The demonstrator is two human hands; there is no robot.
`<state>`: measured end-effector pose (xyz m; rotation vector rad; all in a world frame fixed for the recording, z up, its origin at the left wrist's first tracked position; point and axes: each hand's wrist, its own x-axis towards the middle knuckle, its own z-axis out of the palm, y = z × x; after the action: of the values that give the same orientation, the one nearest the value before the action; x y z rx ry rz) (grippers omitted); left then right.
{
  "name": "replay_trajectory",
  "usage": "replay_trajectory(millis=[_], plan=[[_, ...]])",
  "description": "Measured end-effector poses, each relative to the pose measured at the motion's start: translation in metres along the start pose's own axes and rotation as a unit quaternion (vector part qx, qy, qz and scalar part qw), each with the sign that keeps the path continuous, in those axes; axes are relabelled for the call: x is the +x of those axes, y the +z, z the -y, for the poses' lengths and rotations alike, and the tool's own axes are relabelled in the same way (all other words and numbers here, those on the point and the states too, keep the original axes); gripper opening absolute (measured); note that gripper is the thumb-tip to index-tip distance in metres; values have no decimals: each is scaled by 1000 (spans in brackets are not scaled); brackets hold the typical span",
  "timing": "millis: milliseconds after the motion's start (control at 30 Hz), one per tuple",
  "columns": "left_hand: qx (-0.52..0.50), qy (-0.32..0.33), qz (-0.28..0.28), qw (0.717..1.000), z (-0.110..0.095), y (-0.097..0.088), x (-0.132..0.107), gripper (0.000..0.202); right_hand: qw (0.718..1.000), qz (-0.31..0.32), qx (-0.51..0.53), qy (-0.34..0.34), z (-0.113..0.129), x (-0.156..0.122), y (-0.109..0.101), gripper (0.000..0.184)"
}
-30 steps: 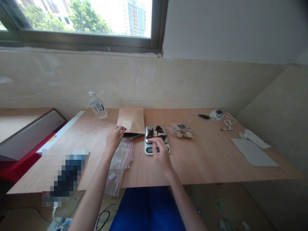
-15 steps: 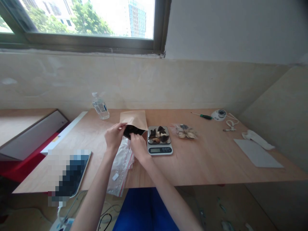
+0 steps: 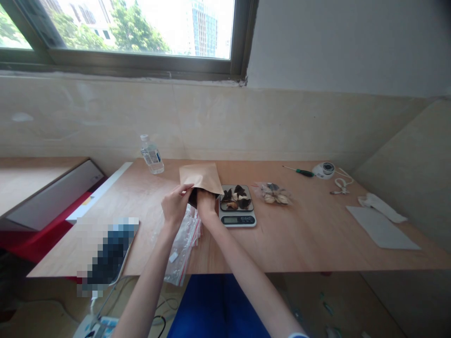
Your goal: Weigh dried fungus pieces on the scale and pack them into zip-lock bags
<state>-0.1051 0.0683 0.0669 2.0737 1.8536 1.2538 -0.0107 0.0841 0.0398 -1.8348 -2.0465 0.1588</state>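
A kraft paper envelope [image 3: 200, 177] stands up at the table's middle, its mouth turned towards me. My left hand [image 3: 175, 204] pinches its left edge. My right hand [image 3: 206, 205] is pressed against the lower edge of the mouth, with a dark item [image 3: 192, 197] mostly hidden behind the fingers. To the right, a digital kitchen scale [image 3: 237, 207] carries dark and pale dried pieces on its metal top. A clear plastic zip bag [image 3: 183, 249] lies just below my hands.
A small clear bag of pale pieces [image 3: 274, 193] lies right of the scale. Further right are a green-handled screwdriver [image 3: 305, 172], a white roll [image 3: 323, 169], white cord, a grey sheet [image 3: 382, 227] and white cloth. A water bottle [image 3: 151, 155] stands behind; a blurred phone [image 3: 107, 251] lies left.
My right hand has moved left from the scale to the envelope's mouth. The dark item has gone further into the envelope, and the view has drifted slightly.
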Motion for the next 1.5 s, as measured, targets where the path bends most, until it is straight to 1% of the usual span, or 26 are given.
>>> replay_trajectory(millis=[67, 133, 200, 267, 300, 367, 433, 500, 533, 633, 700, 767, 800, 867, 933, 967, 1000, 1033, 1133, 1233, 1300, 1367, 1500], plan=[[4, 1, -2, 1000, -2, 0, -1, 18, 1000, -7, -11, 25, -1, -6, -4, 31], [10, -1, -3, 1000, -3, -1, 0, 18, 999, -16, -19, 34, -1, -11, -10, 29], [16, -5, -5, 1000, -4, -2, 1, 18, 999, -28, -16, 24, -1, -17, -17, 29], [22, -4, -6, 1000, -4, -4, 3, 18, 999, -46, 5, -1, 0, -25, -26, 34], [27, -1, -5, 1000, -5, -5, 4, 19, 998, -57, 28, -15, -1, -30, -31, 35], [42, 8, -2, 999, -6, -7, 5, 19, 990, -80, 107, -43, -4, -43, -40, 32], [57, 16, 6, 998, -6, -8, 5, 19, 968, -104, 218, -69, -11, -60, -49, 27], [68, 19, 14, 997, -5, -7, 6, 19, 938, -129, 314, -74, -24, -77, -54, 25], [72, 19, 18, 997, -3, -6, 7, 19, 925, -140, 347, -62, -33, -85, -56, 27], [89, 12, 36, 995, 6, 2, 11, 21, 897, -177, 406, 6, -68, -105, -58, 33], [104, 6, 56, 993, 12, 10, 13, 23, 884, -199, 422, 34, -93, -116, -58, 34], [115, 14, 80, 990, 16, 20, 11, 24, 880, -213, 420, 55, -114, -126, -59, 32], [117, 25, 82, 989, 16, 25, 9, 27, 880, -217, 418, 66, -123, -130, -60, 31], [109, 63, 66, 990, 10, 33, 2, 42, 876, -223, 419, 91, -135, -138, -60, 30], [89, 117, 49, 988, -4, 39, -5, 58, 868, -220, 431, 109, -142, -143, -60, 31], [75, 148, 53, 985, -12, 42, -8, 62, 863, -217, 442, 115, -144, -144, -59, 33], [58, 178, 69, 980, -22, 44, -11, 61, 857, -215, 453, 122, -146, -143, -57, 35], [37, 203, 88, 975, -33, 47, -13, 57, 850, -215, 464, 128, -147, -142, -56, 39], [-20, 256, 158, 954, -62, 59, -19, 36, 832, -228, 484, 148, -152, -137, -50, 48], [-37, 297, 223, 928, -81, 77, -27, 34, 826, -244, 483, 157, -156, -134, -45, 49], [-34, 317, 250, 914, -88, 87, -31, 36, 826, -252, 478, 158, -158, -135, -44, 48], [-33, 322, 261, 910, -90, 92, -33, 35, 827, -254, 473, 163, -161, -138, -44, 47], [-38, 299, 250, 920, -88, 91, -24, 31, 835, -250, 462, 162, -166, -142, -45, 44]])
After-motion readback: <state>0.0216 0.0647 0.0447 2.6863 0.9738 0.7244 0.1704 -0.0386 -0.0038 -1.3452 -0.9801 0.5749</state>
